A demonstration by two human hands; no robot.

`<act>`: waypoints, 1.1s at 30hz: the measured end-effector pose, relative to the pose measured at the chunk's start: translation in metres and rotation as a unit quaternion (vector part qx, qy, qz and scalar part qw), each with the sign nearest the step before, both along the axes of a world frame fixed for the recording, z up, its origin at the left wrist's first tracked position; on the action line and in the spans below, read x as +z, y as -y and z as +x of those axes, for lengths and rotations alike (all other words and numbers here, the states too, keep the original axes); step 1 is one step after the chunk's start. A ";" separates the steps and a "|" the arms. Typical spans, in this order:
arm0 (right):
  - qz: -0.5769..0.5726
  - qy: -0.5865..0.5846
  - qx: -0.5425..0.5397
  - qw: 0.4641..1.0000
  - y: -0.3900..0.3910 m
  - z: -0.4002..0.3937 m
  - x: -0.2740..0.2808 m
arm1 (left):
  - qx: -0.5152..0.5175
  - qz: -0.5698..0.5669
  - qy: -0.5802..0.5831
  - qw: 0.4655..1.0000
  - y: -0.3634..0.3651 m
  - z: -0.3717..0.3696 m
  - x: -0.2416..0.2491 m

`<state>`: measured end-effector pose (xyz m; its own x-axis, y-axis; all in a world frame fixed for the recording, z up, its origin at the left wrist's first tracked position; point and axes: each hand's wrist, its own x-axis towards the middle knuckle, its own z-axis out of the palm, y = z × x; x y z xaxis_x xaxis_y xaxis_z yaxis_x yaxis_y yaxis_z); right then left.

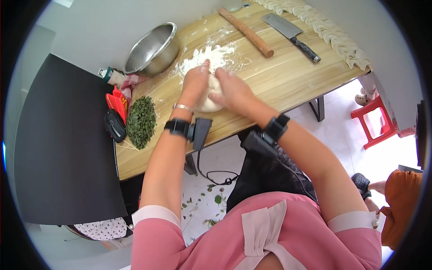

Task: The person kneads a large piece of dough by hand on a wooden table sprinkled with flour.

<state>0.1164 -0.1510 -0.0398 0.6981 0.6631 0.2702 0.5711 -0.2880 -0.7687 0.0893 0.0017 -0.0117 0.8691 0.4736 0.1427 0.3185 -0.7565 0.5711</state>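
A pale lump of dough [209, 100] lies on the wooden table [279, 81], on a patch of scattered flour [216, 56]. My left hand [196, 82] presses down on the dough's left side, fingers curled over it. My right hand [231, 89] grips the dough from the right, fingers wrapped on top. Both wrists carry black strapped devices, and a silver bracelet sits on the left wrist.
A steel bowl [153, 48] stands at the table's far left. A rolling pin [246, 31] and a cleaver [290, 36] lie beyond the flour. Folded dumplings [333, 38] line the far right edge. Chopped greens [141, 121] are heaped near left. A red stool [375, 121] stands on the floor.
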 end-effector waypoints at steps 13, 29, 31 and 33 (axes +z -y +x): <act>0.046 0.162 0.100 0.981 0.073 -0.043 -0.008 | 0.039 0.136 0.229 0.963 0.069 -0.078 -0.029; 0.031 -0.053 0.110 0.992 0.009 0.041 -0.007 | 0.100 0.095 -0.049 0.989 0.014 0.015 -0.006; 0.025 -0.020 0.054 0.998 0.011 0.020 -0.004 | 0.085 0.076 -0.093 0.989 0.011 0.015 -0.003; 0.025 0.009 0.000 1.000 0.015 -0.009 0.003 | 0.064 0.073 -0.037 0.995 0.018 0.006 0.002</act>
